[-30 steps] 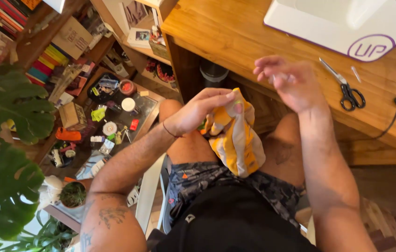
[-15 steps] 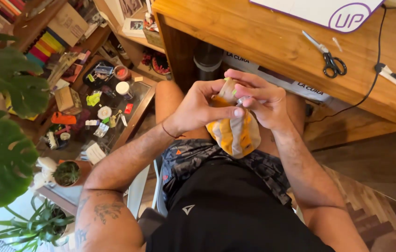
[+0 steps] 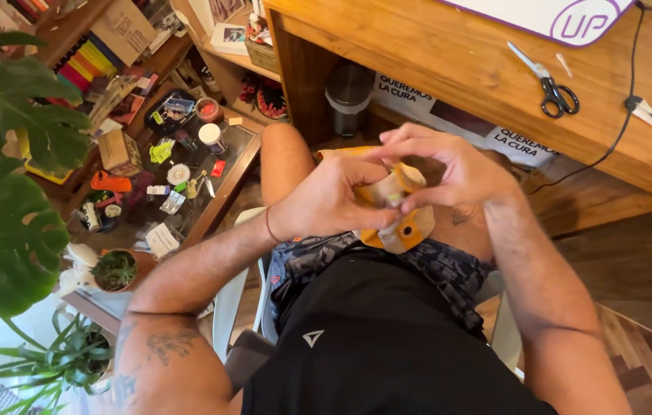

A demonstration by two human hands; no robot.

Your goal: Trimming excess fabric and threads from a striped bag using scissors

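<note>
From the head view, both hands met over the lap: the left hand (image 3: 326, 201) and the right hand (image 3: 457, 173) were pressed close together, fingers curled and pinching a crumpled yellow-orange cloth (image 3: 403, 227) between them. The cloth hung just above the patterned shorts (image 3: 449, 269), below the edge of the wooden worktop (image 3: 449, 61). Scissors (image 3: 545, 81) lay on that worktop, well apart from the hands.

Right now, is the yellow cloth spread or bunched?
Bunched. The cloth is gathered between the left hand and right hand over the lap, only small folds showing.
</note>
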